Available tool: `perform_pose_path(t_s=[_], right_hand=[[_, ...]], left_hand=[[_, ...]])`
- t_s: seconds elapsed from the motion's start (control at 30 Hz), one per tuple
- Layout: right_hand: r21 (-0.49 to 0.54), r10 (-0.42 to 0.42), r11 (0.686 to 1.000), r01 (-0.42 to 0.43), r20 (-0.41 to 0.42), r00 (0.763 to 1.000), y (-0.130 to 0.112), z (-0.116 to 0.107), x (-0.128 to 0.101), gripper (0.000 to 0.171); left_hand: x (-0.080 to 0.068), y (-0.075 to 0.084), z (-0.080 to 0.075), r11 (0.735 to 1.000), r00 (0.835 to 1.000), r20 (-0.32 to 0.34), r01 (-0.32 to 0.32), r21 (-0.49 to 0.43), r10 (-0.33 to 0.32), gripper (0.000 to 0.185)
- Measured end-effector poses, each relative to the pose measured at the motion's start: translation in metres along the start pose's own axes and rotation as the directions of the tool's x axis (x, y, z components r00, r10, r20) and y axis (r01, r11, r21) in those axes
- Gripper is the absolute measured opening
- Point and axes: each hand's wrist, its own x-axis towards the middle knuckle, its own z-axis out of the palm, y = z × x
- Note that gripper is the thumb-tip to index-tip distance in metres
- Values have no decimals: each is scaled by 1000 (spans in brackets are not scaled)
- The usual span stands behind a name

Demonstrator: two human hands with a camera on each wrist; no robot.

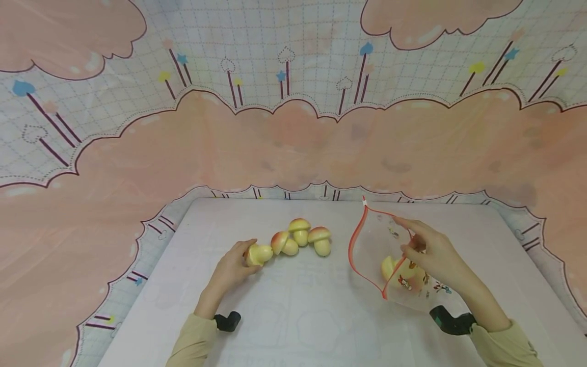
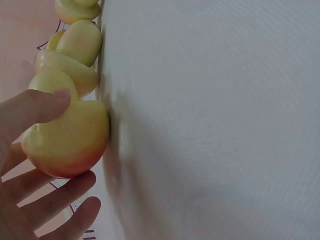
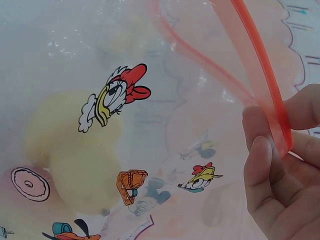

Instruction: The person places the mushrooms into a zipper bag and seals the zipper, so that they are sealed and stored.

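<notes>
My left hand (image 1: pixel 233 269) holds a yellow toy mushroom (image 1: pixel 260 254) with a reddish cap, lying on its side at the left end of a group. In the left wrist view the thumb presses the mushroom (image 2: pixel 70 137) near its stem, and the fingers curl around the cap. Three similar mushrooms (image 1: pixel 284 244) sit just to its right. At the right, my right hand (image 1: pixel 433 252) pinches the red zip edge of a clear printed bag (image 1: pixel 351 247), whose mouth gapes toward the left. Inside the bag are yellow mushroom shapes (image 3: pixel 85 175), partly hidden by cartoon prints.
A white table (image 1: pixel 293 316) lies beneath everything. Behind it hangs a cloth (image 1: pixel 293 148) with cloud patterns. Black wrist bands (image 1: pixel 228 321) sit at both wrists, below light sleeves.
</notes>
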Motion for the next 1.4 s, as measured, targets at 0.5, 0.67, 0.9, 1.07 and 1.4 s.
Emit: perform_pose_path(t_s=[0.5,0.67,0.9,1.07,1.4], right_hand=[[-18,9,1000,-9,8,1000,-1,-1,1,59],[-17,4,1000,-4,10,1000,0,0,1,59],[-14,6,1000,-6,7,1000,-1,1,1,59],[-8,16,1000,-16,17,1000,-1,0,1,58],[11,13,1000,-13,10,1000,-1,1,0,59]], left_hand=[[-2,0,-1,1000,1000,-11,1,-9,-1,70],[-4,1,-1,1000,1000,-25,8,-18,-8,70],[-7,5,-1,1000,999,-49,6,-29,-8,70],[-9,9,-1,999,997,-72,-10,-39,7,69],[-10,17,3,996,994,-107,-35,-77,27,67]])
